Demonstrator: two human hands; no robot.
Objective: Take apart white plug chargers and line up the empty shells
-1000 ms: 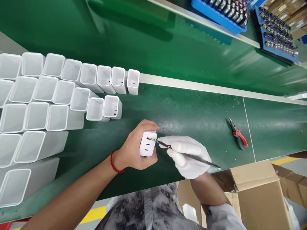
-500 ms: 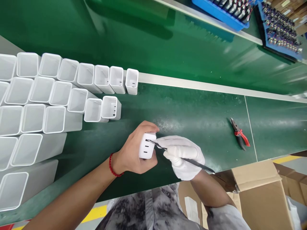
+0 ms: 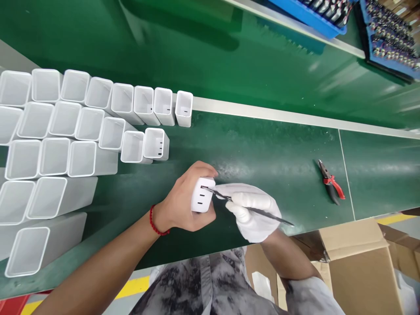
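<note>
My bare left hand is wrapped round a white plastic casing and holds its slotted end up, with several dark slots showing. A red bracelet circles that wrist. In a white glove, my right hand pinches a pair of black tweezers like a pen. The tweezer tips reach the slot nearest the far end of the casing; whether they are inside it I cannot make out. The rest of the casing is hidden in my left palm.
Rows of white open-ended casings stand on the green bench to the left. Red and black pliers lie at the right. Blue trays of parts sit on the shelf. Cardboard boxes are below the bench edge.
The view has shifted slightly, so the bench items appear a little further right. Both hands keep their grips, and the tweezer tips stay at the same slot.
</note>
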